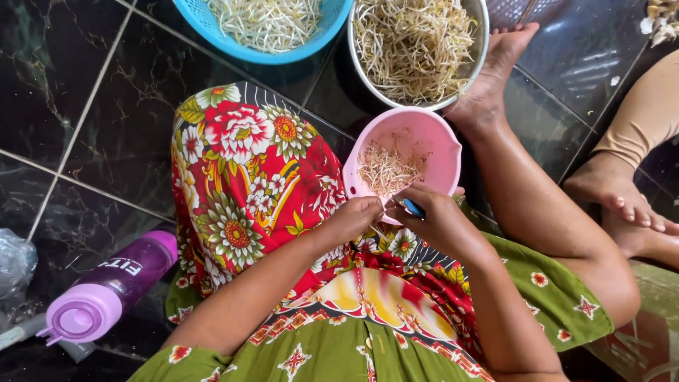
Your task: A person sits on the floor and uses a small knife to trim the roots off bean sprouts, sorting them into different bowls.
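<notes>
Bean sprouts [384, 172] lying in pink bowl [407, 152], propped on lap against red floral cloth [247, 177], close under both hands for short reach. Left hand [351, 218] pinching fingers together on a sprout at bowl's near rim. Right hand [431, 216] closing fingers around small blue-handled tool [414, 208]. Steel bowl [417, 49] and blue basket [265, 28] of sprouts resting on dark tiled floor [85, 106] just beyond; purple bottle [106, 293] lying at floor's left.

Glossy black marble floor tiles [85, 106] (pale grout); daylit
</notes>
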